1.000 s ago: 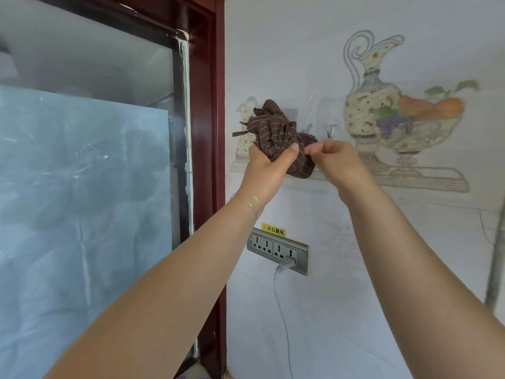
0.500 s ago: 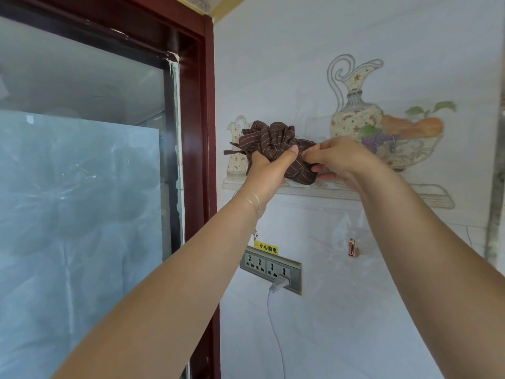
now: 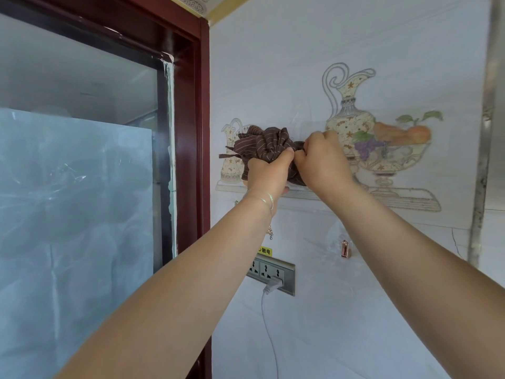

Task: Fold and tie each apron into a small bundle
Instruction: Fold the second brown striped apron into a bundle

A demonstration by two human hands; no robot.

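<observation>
A brown apron with thin pale stripes is bunched into a small bundle [image 3: 263, 144] held up against the white wall at head height. My left hand [image 3: 269, 173] grips the bundle from below, thumb across its front. My right hand [image 3: 321, 160] pinches the bundle's right end with curled fingers, right beside my left thumb. A thin strap end sticks out to the left of the bundle. The wall hook behind my hands is hidden.
A dark red door frame [image 3: 196, 132] with a glass pane stands just left. A double wall socket [image 3: 273, 274] with a white plug and cable sits below. A small hook [image 3: 345, 248] and painted jug-and-fruit tiles [image 3: 352, 116] mark the wall.
The camera has tilted up, so the bundle sits lower in view. My right hand has closed in from beside the bundle to pinch its right end next to my left thumb.
</observation>
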